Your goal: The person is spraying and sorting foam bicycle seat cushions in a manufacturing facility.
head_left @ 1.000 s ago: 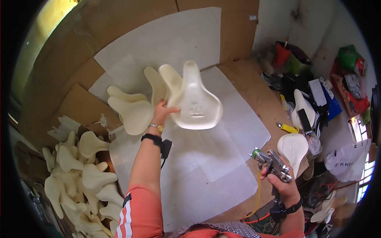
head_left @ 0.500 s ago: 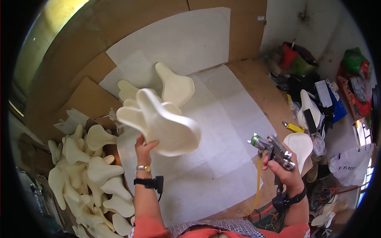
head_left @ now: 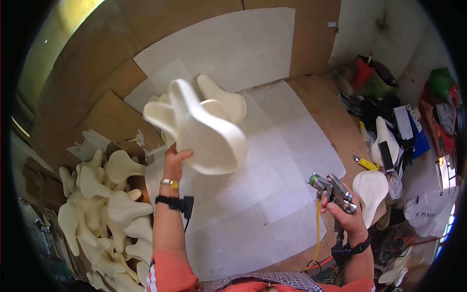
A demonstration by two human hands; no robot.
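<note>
My left hand (head_left: 176, 160) is closed on the lower edge of a cream foam bicycle saddle pad (head_left: 214, 146), raised with its narrow nose pointing away from me. A second saddle pad (head_left: 159, 116) shows behind it, its nose to the left; whether my fingers hold that one too, I cannot tell. Farther back, another saddle pad (head_left: 221, 100) leans by the papered back board, partly covered by the raised one. At the right, my right hand (head_left: 348, 216) is wrapped round a metal spray gun (head_left: 335, 192) with a green ring, its nozzle facing left. A yellow hose (head_left: 318, 233) hangs from the gun.
Many cream saddle pads (head_left: 104, 214) are heaped at the left. White paper (head_left: 287, 194) covers the work surface over cardboard (head_left: 316, 102). On the right lie a yellow utility knife (head_left: 366, 163), a lone saddle pad (head_left: 370, 190), a notebook (head_left: 403, 121) and plastic bags (head_left: 428, 209).
My left hand has moved farther away from me, and the raised saddle pad now covers more of the pads behind it. The spray gun stays nearly in place, still facing left.
</note>
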